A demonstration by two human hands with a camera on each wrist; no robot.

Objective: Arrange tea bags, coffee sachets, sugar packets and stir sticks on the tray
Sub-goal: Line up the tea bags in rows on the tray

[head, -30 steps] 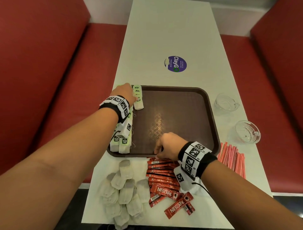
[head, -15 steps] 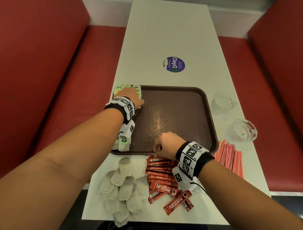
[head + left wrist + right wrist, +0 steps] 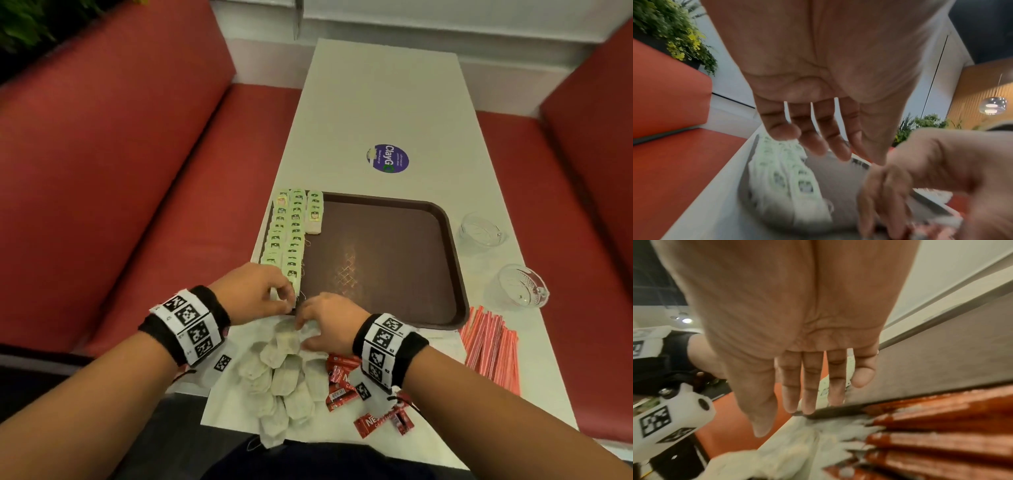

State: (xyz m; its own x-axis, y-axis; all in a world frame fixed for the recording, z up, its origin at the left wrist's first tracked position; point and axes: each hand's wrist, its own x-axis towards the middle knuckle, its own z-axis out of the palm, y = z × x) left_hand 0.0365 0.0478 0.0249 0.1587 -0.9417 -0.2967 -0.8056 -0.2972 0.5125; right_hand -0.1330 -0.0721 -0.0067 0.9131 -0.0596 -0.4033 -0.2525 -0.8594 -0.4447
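The brown tray is set on the white table, with green-tagged tea bags ranged in rows along its left edge. Fingers loosely extended and slightly apart, the left hand is held over the near end of those rows, and the right hand over the loose pile of tea bags near the tray. Whether anything is pinched cannot be told; red coffee sachets lie right of the pile, stir sticks farther right.

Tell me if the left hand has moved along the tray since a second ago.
Yes. The left hand has come back from the far left corner of the tray to its near left corner, beside the right hand.
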